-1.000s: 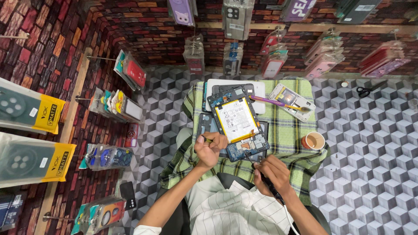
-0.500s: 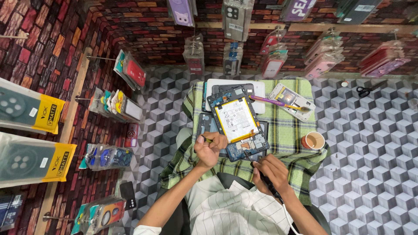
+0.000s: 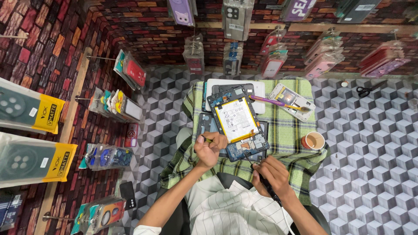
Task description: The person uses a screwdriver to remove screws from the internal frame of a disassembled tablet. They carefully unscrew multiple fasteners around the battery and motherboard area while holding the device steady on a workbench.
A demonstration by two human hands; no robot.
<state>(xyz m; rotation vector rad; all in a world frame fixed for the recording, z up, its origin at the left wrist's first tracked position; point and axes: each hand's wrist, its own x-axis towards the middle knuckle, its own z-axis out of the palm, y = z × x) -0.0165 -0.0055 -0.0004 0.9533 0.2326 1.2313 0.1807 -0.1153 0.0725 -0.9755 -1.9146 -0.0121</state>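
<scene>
Yellow-labelled boxes [image 3: 30, 112] on left wall; left hand [image 3: 210, 149] grip grasping tweezers [image 3: 205, 139], right hand [image 3: 270, 175] clenching probe [image 3: 261, 177].

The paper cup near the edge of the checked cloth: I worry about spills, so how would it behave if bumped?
The paper cup looks small and thin-walled, so probably light and easy to shove. It stands upright on the soft, rumpled checked cloth, so a knock might tip it. It seems to hold brownish liquid that could spill towards the opened tablet.

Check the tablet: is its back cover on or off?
Off: the tablet lies opened on the checked cloth, its white battery and circuit boards exposed.
</scene>
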